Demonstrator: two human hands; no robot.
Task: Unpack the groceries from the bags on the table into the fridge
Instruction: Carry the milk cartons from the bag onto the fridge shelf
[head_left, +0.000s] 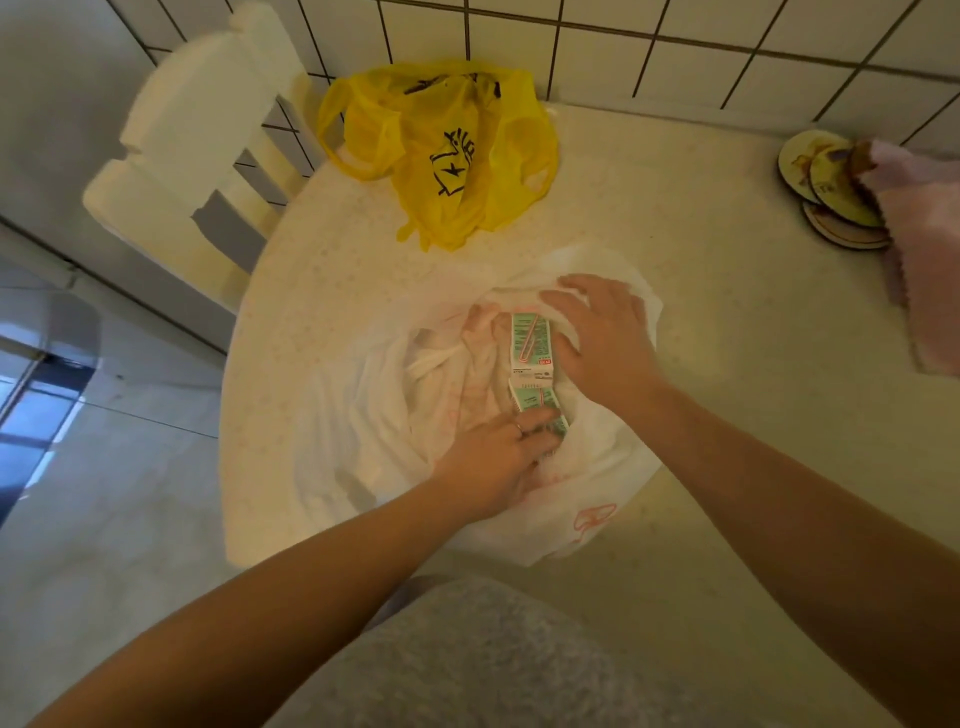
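Grey fabric (493, 660) of my clothes lies closest, with both bare forearms reaching over it to the table (727, 322). At the table's near edge sits the white bag (363, 415), its mouth spread open. Two green-and-white cartons lie in it end to end, their long axes running near to far (printed faces up). My left hand (493, 457) rests on the nearer carton (540, 402), fingers laid across its near end; whether they curl round it I cannot tell. The farther carton (530, 343) lies just beyond my left fingertips and right beside my right hand (602, 338), which is spread wide and flat on the bag's plastic, thumb at the carton's right side. By the table's far edge a crumpled yellow bag (441, 150) lies against the tiled wall (675, 31). Round coasters (826, 192) and a pink cloth (919, 249) sit toward the far right corner; a white chair (197, 135) stands off the left edge.
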